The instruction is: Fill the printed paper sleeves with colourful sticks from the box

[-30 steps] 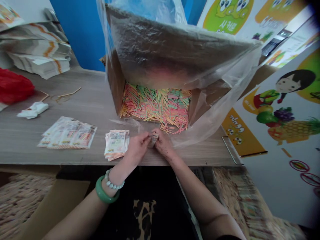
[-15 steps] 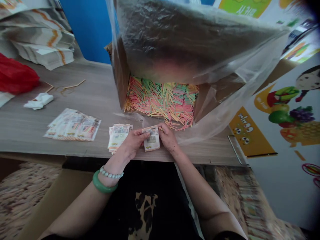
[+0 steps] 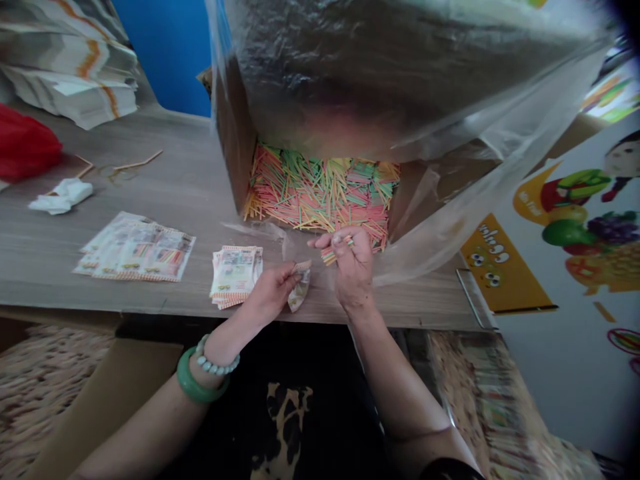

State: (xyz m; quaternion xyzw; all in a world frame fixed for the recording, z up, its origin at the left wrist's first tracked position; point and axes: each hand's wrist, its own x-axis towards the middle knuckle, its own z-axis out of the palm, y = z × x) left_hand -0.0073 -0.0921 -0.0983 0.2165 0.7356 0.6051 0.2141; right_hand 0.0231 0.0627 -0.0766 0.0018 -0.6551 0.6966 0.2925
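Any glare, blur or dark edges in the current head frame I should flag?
Head view: pale glare streaks mark the clear, crinkled plastic liner; same view, the mottled brown surface at lower left looks smeared; head view again, black shading fills the top-right corner, and print on the small white orange-edged packet in the left hand is too soft to read.
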